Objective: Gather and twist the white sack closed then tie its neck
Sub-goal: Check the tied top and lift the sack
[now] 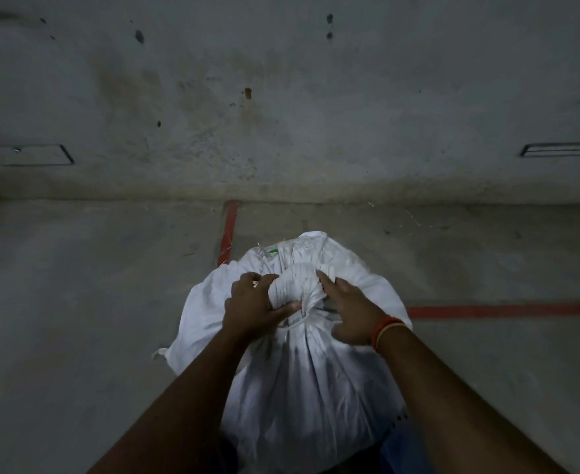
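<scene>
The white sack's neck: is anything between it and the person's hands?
Nothing visible. The left hand grips the twisted neck of the white sack directly; the right hand rests against its other side.

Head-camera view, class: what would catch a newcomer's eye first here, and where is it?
The bulging white sack at lower centre stands out against the dim concrete floor. At its top, the left hand grips the twisted neck while the right hand rests on the gathered fabric beside it. Red floor lines run behind and to the right of the sack.
</scene>
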